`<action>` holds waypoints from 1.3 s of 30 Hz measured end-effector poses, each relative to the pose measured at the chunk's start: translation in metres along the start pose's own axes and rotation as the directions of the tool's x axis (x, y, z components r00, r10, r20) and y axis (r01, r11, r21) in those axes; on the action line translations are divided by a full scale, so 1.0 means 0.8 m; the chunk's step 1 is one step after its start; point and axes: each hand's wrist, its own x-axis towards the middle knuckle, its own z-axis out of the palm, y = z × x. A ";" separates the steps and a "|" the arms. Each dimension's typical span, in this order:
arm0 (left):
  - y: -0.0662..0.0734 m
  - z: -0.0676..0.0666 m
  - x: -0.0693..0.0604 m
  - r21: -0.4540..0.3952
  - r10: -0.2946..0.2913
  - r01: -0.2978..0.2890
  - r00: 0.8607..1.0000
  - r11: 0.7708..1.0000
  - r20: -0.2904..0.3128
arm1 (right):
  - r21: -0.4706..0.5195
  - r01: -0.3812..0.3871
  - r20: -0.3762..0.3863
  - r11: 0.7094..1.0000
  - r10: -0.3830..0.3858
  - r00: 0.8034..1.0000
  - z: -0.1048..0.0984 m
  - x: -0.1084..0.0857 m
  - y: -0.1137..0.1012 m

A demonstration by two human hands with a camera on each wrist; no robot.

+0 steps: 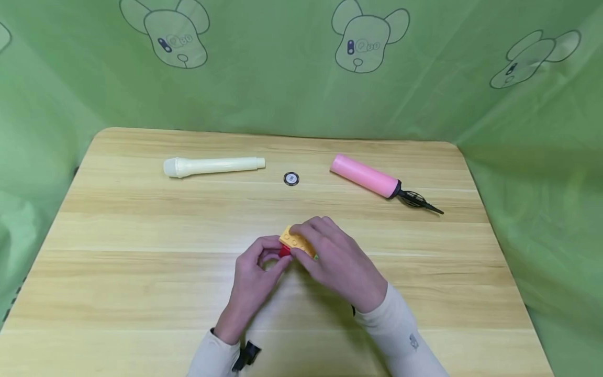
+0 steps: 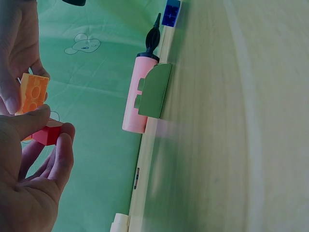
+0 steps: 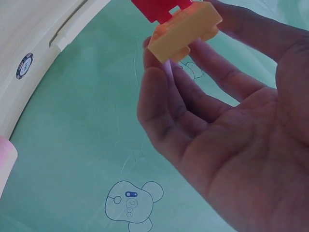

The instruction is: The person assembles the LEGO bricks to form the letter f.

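My left hand (image 1: 254,269) pinches a red toy building block (image 2: 47,133) between thumb and fingers. The fingers of my right hand (image 1: 336,262) hold a yellow-orange studded building block (image 1: 296,241). Over the middle of the table the two blocks meet, the orange one above the red. In the right wrist view the red block (image 3: 161,8) appears against the orange block's (image 3: 186,33) underside; whether they are locked together I cannot tell. A green block with a rounded corner (image 2: 155,92) stands on the table, mostly covered by my right hand in the head view.
Farther back on the wooden table (image 1: 118,209) lie a cream toy microphone (image 1: 214,166), a round black-and-white chip (image 1: 291,178) and a pink hand pump (image 1: 365,175) with a black nozzle. A blue block (image 2: 171,13) shows in the left wrist view. Green cloth (image 1: 273,94) surrounds the table.
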 end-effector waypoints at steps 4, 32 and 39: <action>0.000 0.000 0.001 -0.003 0.002 -0.002 1.000 1.000 0.004 | 0.011 0.007 0.004 1.000 -0.007 1.000 0.001 0.000 0.000; -0.006 0.005 -0.003 -0.009 0.045 -0.046 0.998 0.999 -0.032 | 0.079 0.015 -0.004 0.997 -0.015 1.000 0.005 0.000 0.004; -0.005 0.006 -0.004 -0.003 0.044 -0.044 0.998 0.999 -0.037 | 0.118 0.005 -0.004 0.993 -0.005 1.000 0.005 0.000 0.005</action>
